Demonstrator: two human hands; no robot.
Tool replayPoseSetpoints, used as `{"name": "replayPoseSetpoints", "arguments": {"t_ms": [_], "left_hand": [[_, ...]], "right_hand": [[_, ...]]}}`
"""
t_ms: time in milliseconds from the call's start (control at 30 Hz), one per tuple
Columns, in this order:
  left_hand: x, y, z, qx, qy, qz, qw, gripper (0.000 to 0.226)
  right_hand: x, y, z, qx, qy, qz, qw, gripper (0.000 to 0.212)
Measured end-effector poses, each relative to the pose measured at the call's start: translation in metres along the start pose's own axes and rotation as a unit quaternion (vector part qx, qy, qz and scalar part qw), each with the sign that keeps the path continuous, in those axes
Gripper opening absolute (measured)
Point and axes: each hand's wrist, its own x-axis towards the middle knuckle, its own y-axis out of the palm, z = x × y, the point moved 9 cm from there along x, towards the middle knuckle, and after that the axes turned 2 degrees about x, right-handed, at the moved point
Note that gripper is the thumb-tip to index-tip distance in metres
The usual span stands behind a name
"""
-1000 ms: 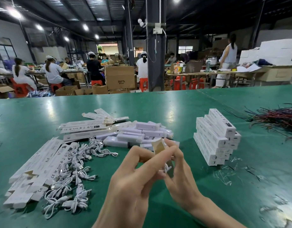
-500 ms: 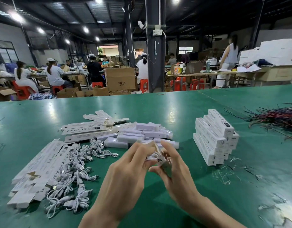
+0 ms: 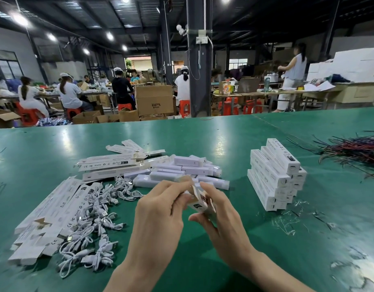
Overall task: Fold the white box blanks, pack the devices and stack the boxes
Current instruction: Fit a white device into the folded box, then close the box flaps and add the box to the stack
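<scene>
White box blank (image 3: pixel 197 200), pinched between left hand (image 3: pixel 160 209), right hand (image 3: pixel 220 216)

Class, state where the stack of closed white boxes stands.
In the head view the stack of boxes stands on the green table, right of the right hand, between the pile of white devices and the tangle of coloured wires.
</scene>
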Motion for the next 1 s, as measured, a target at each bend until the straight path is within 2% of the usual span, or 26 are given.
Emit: {"name": "replayPoseSetpoints", "arguments": {"t_ms": [233,433,567,633,667,733,833,1000], "left_hand": [[0.009,0.005,0.011,-0.017,-0.028,0.026,0.999,0.021],[0.009,0.012,-0.003,0.02,0.03,0.062,0.997,0.022],[0.003,0.03,-0.004,-0.002,0.037,0.156,0.987,0.023],[0.006,0.035,-0.004,-0.022,0.043,0.192,0.98,0.021],[0.009,0.034,-0.004,-0.047,0.041,0.191,0.98,0.02],[0.019,0.027,-0.002,-0.111,0.034,0.142,0.983,0.02],[0.028,0.024,0.005,-0.183,0.016,0.074,0.98,0.019],[0.033,0.052,0.02,-0.276,-0.054,0.085,0.956,0.018]], "right_hand": [[0.001,0.0,0.001,-0.008,-0.003,-0.005,1.0,0.071],[0.004,-0.006,-0.004,-0.007,0.032,-0.027,0.999,0.072],[0.004,-0.007,0.001,0.014,0.022,-0.02,0.999,0.059],[0.005,-0.008,0.001,0.015,0.024,-0.025,0.999,0.064],[0.007,-0.01,0.0,0.018,0.025,-0.029,0.999,0.068],[0.01,-0.015,0.0,0.026,0.025,-0.032,0.999,0.073],[0.016,-0.025,-0.003,0.067,0.043,-0.055,0.995,0.07],[0.022,-0.03,-0.011,0.202,0.11,-0.058,0.972,0.057]]}}
